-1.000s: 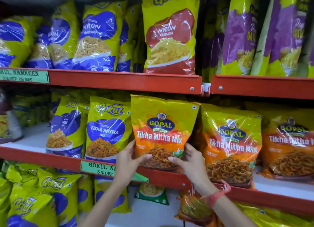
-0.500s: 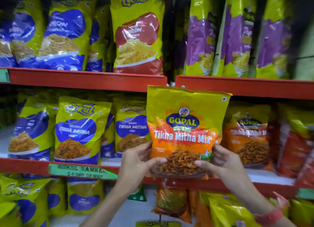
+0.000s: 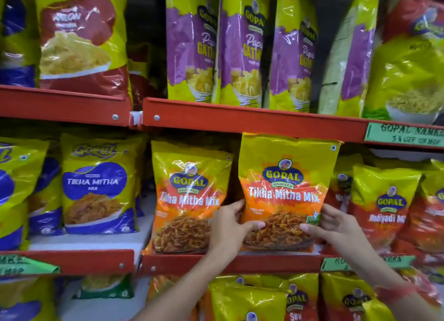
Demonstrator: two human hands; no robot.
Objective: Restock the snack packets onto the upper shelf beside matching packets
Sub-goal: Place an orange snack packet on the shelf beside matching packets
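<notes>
**Both hands on a Tikha Mitha Mix pkt at the middle shelf**

Far left of the middle shelf [image 3: 72, 258]: blue-and-yellow Tikha Mitha pkts [image 3: 96, 188], upright, facing out. Next along stands an orange Gopal Tikha Mitha Mix pkt [image 3: 187, 200], upright on the shelf w/ its base at the red front lip.

Left hand [image 3: 227, 229] comes up from below, forearm angled up and to the right, wrist slightly bent. Fingers wrap behind the left edge of the held pkt [image 3: 286, 195], thumb pressed across its front near the bottom; the back of the hand overlaps the lower right corner of the shelved matching pkt.

Held pkt is upright, same print as its neighbour, just beside it to the right and in front of the shelf row; top edge reaches the red lip of the shelf above.

Right hand [image 3: 336, 227] mirrors the left: forearm rising from lower right, red band at the wrist, thumb on the front lower right corner, fingers curled behind. Pinch grip both sides.

Right of it: red Gopal pkts [image 3: 386, 207], blurred.
</notes>
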